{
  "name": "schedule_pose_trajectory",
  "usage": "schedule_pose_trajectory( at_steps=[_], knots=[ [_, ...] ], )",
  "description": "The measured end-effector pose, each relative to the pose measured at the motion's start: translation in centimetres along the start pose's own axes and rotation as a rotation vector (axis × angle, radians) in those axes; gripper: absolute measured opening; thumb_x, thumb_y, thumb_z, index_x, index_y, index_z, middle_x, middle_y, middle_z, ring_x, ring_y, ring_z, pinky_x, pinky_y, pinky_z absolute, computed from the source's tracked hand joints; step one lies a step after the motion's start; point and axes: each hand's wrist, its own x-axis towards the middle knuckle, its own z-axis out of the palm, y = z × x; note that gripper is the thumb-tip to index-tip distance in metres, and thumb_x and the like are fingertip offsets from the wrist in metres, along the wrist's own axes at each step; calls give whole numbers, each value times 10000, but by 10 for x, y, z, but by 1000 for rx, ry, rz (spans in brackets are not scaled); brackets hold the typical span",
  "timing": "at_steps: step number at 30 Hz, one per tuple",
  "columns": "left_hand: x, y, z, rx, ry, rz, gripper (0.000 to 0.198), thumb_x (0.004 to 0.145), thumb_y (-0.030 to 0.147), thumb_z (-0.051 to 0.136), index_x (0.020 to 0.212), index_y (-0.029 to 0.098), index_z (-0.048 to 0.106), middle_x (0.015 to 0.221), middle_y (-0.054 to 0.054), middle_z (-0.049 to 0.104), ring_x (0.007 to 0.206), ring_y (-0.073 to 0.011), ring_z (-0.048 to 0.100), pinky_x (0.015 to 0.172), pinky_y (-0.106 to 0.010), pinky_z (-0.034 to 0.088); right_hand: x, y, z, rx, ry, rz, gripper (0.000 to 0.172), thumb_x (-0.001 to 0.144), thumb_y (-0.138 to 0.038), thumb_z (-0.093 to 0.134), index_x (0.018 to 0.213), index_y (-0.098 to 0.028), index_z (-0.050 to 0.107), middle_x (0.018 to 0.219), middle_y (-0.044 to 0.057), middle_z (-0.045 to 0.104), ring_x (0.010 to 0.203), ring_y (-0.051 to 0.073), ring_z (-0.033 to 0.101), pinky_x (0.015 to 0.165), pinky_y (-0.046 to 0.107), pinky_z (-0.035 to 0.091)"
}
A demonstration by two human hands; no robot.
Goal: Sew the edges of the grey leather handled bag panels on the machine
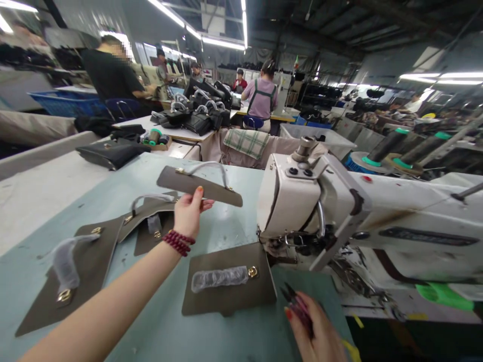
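Observation:
My left hand [191, 211] grips a brown bag panel [199, 186] by its lower edge and holds it above the table; a plastic-wrapped handle arches over the panel. Thread snips [295, 304] sit in my right hand [315, 327], blades pointing up and left. Just left of those blades, a second brown panel [234, 296] lies flat, carrying a plastic-wrapped strap [219, 278] and a gold metal fitting [252, 272]. Farther left, more brown panels [88, 264] with wrapped handles rest on the table, some overlapping.
A white sewing machine [302, 196] stands at the right, beside the panel. Thread cones [388, 146] rise behind it. At the back left are a black bag piece [113, 151] and a small box of thread spools [155, 138]. Several people work at tables beyond, near piled black bags [192, 118].

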Motion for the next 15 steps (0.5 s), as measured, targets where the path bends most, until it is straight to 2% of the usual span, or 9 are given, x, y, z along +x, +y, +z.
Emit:
schedule_pose_trajectory(
  at_steps=[4,8,10,12,15],
  knots=[
    [-25,27,-38,-151,118,52,345,731,404,740,725,168,489,539,80,582,545,-83,646,589,-173,540,44,-70,5,-102,-162,-25,251,952,-388,477,1022,-216,645,871,70,754,713,218,735,564,236,532],
    [-55,42,-54,-239,167,86,309,688,353,795,704,147,566,556,60,633,513,-89,635,538,-169,540,92,-123,27,-287,-297,107,141,911,-296,576,950,-191,661,807,75,749,708,244,731,552,244,479],
    [-63,46,-59,-228,168,115,271,706,339,787,721,147,596,569,56,643,498,-91,620,517,-178,535,107,-137,35,-327,-329,139,158,922,-297,555,904,-187,666,783,81,743,711,249,727,542,243,448],
    [-64,48,-67,-182,160,148,229,738,324,765,752,153,613,579,50,649,496,-88,598,500,-176,519,108,-140,35,-317,-366,147,196,940,-296,520,879,-185,669,768,84,737,710,244,721,538,239,416],
    [-53,44,-79,-76,151,119,218,777,323,732,739,155,599,562,43,631,480,-76,555,450,-154,470,82,-124,20,-128,-440,148,176,938,-263,513,868,-199,661,787,49,735,716,199,706,553,218,384]
  ],
)
